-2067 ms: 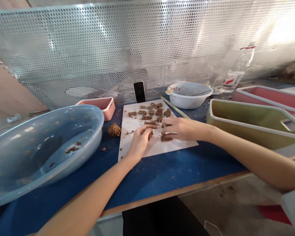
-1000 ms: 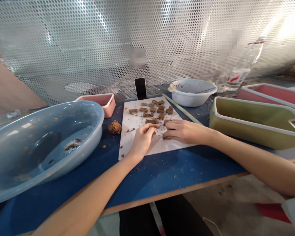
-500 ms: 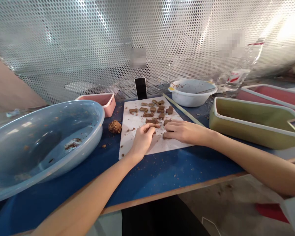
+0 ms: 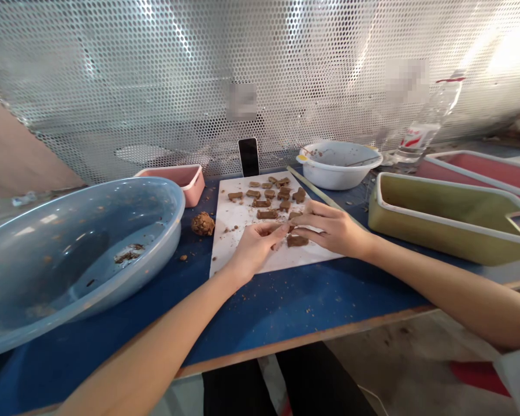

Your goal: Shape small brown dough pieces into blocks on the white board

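My left hand (image 4: pixel 257 248) is held above the white board (image 4: pixel 238 254), its thumb and fingers pinched together. The curled fingers of my right hand (image 4: pixel 333 228) meet the left fingertips. A small brown bit may sit between them, but the fingers mostly hide it. Right under my right hand lies a flat brown clay piece (image 4: pixel 297 240), and another clay piece (image 4: pixel 294 215) lies just behind the fingers. Several shaped brown clay pieces, some like bones, are spread over the far half of the board, among them a long piece (image 4: pixel 267 214). Crumbs are scattered around them.
A lump of brown clay (image 4: pixel 203 223) rests left of the board, beside a large blue basin (image 4: pixel 169 242). Behind are a pink box (image 4: pixel 195 188), a phone (image 4: pixel 248 157) and a white basin (image 4: pixel 338 176). A stick (image 4: pixel 316 189), green bin (image 4: pixel 433 228) and plastic bottle (image 4: pixel 420 136) are to the right.
My right hand has lifted off the near clay piece, which now shows. Its fingers have come together with those of my left hand, which has shifted slightly right and nearer.
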Tool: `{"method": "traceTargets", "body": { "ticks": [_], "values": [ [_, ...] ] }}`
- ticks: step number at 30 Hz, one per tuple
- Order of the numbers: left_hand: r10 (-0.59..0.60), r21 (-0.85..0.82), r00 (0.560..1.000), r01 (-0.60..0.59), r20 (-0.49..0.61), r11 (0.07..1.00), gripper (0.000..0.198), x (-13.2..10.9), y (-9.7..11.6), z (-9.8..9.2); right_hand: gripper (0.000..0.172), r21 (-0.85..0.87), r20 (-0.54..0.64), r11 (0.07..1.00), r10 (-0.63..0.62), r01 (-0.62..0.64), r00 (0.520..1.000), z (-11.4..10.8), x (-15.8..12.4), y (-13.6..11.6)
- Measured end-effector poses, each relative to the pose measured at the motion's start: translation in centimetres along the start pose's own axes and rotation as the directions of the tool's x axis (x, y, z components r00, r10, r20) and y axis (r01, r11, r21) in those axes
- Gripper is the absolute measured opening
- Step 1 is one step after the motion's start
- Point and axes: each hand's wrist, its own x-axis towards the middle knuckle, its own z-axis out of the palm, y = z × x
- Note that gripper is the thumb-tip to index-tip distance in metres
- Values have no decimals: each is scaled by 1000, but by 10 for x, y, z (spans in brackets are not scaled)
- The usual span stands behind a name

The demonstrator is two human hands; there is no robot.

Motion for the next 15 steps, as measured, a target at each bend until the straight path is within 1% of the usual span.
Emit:
{"method": "traceTargets", "body": {
  "ticks": [4,6,10,15],
  "values": [
    [-67,-131,998,66,-1,989,47,1,-4,-1,20,4,-134,999,46,-46,990,5,-1,-3],
    [-109,-215,994,106,1,971,44,0,-4,0,21,-8,-169,998,58,-60,984,7,-2,-4],
    [-149,-325,988,152,34,933,40,-2,-3,5,28,-66,-180,996,45,-58,983,8,-2,-8],
    [-154,-347,986,167,65,923,38,-4,-2,7,24,-114,-181,993,-9,-12,983,8,0,-13]
  ]
}}
